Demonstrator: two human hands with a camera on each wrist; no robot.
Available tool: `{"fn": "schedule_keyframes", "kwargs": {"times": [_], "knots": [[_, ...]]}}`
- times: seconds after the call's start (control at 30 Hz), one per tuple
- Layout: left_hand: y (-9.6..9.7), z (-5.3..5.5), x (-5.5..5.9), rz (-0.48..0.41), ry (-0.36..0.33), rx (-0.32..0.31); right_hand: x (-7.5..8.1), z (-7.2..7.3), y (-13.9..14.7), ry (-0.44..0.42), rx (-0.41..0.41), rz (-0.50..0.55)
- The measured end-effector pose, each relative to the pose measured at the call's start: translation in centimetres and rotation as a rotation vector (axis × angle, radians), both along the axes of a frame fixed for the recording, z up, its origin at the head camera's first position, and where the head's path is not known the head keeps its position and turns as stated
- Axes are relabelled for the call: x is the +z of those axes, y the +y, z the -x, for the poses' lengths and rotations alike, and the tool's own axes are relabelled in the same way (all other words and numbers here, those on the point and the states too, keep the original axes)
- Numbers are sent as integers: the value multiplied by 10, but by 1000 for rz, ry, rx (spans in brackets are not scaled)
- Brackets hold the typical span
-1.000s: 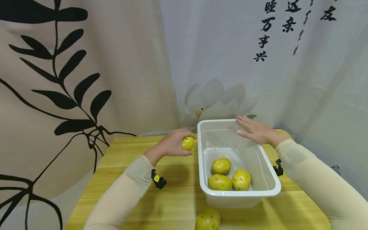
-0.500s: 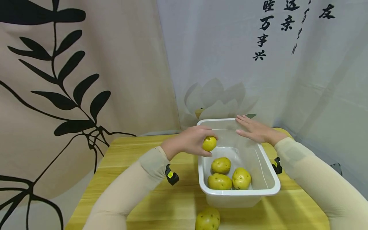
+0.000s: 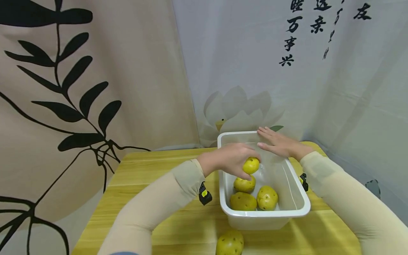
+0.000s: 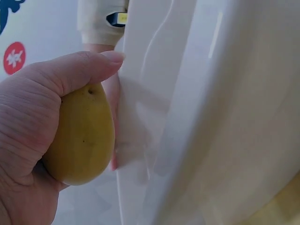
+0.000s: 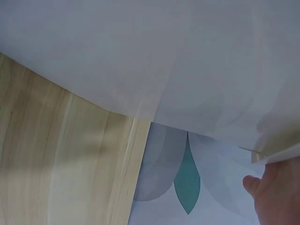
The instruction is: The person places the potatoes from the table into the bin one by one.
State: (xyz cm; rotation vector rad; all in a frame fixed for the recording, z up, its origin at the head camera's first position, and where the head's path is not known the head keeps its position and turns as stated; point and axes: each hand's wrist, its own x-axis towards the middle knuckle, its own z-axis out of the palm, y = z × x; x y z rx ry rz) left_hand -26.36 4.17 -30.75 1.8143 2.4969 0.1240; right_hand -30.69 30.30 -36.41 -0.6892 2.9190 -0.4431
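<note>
My left hand (image 3: 235, 158) grips a yellow potato (image 3: 251, 165) over the inside of a white plastic tub (image 3: 294, 180). In the left wrist view the thumb and fingers wrap around that potato (image 4: 84, 136), beside the tub's wall (image 4: 187, 93). Below the hand, three more potatoes lie on the tub's floor, one of them a potato (image 3: 267, 197) at the right. With fingers stretched out, my right hand (image 3: 278, 142) rests on the tub's far right rim. The right wrist view shows part of that hand (image 5: 281, 192) at the tub's edge.
One larger potato (image 3: 230, 243) lies on the wooden table (image 3: 178, 226) in front of the tub. Behind the table hangs a pale curtain (image 3: 153, 88) with plant prints and black characters. Each wrist carries a small black camera (image 3: 205, 194).
My left hand has carried its potato from the left of the tub, over the rim, to above the potatoes inside. The right hand has stayed at the rim.
</note>
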Motion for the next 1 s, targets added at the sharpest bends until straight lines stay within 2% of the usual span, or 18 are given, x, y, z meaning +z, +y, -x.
{"fn": "schedule_keyframes", "kwargs": {"times": [0.17,0.37,0.53,0.8,1.0], "knots": [[12,3,-5,35,-41,-22,-1,1,-1,33,13,-3],[22,7,-19,78,-83,-52,-1,1,-1,46,24,-8],[27,5,-31,85,-117,-66,-4,0,0,63,28,-14],[30,2,-49,102,-167,-31,-5,-1,1,66,23,-13],[33,2,-63,128,-189,-29,-5,-1,0,56,17,-18]]}}
